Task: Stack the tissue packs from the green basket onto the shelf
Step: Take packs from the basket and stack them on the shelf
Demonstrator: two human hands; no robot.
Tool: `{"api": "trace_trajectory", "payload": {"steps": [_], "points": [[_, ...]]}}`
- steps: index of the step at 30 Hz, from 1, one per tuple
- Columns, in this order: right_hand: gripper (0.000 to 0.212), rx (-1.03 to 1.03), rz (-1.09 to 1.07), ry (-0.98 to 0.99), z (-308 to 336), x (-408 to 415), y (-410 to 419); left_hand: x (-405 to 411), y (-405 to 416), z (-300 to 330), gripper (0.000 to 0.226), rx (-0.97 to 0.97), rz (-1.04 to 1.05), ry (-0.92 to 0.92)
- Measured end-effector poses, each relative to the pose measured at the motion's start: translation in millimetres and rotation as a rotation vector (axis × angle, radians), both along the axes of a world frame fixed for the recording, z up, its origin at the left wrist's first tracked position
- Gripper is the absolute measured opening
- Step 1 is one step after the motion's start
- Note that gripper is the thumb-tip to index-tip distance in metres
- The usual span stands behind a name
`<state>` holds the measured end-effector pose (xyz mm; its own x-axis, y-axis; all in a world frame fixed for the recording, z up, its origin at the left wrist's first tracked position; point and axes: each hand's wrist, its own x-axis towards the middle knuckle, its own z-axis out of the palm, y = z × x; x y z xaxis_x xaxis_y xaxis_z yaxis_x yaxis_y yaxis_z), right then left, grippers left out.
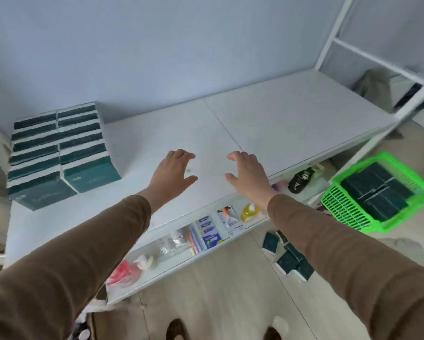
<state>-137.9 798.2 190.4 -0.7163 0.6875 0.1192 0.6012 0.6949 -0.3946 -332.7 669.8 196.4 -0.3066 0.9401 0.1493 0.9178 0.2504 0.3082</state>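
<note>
Two rows of dark green tissue packs point(59, 153) stand stacked at the left end of the white shelf point(267, 123). Over the middle of that shelf my left hand point(173, 171) and my right hand point(247, 174) hover side by side, fingers relaxed, both holding nothing. They face each other with a gap between them. The green basket point(348, 212) sits on the floor at the right, below the shelf's right end, with several more dark green packs point(377, 192) in it.
A few loose tissue packs point(289, 256) lie on the floor in front of the shelf. A lower shelf point(171, 268) carries small goods, a yellow bottle point(249, 212) and a dark jar point(300, 180). A white frame post point(412, 104) rises at the right.
</note>
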Motion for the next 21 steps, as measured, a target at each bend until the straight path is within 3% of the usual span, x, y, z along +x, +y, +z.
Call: {"api": "trace_trajectory", "payload": {"steps": [11,21], "points": [[0.045,-0.050,-0.202,-0.092,-34.5,276.8,153.6,252.8,197.4,-41.9,0.058,-0.105,-0.227,-0.083],[0.049,-0.207,-0.374,-0.141,-94.3,404.6,289.4,374.1,361.3,-102.2,0.055,-0.258,-0.328,-0.157]]}}
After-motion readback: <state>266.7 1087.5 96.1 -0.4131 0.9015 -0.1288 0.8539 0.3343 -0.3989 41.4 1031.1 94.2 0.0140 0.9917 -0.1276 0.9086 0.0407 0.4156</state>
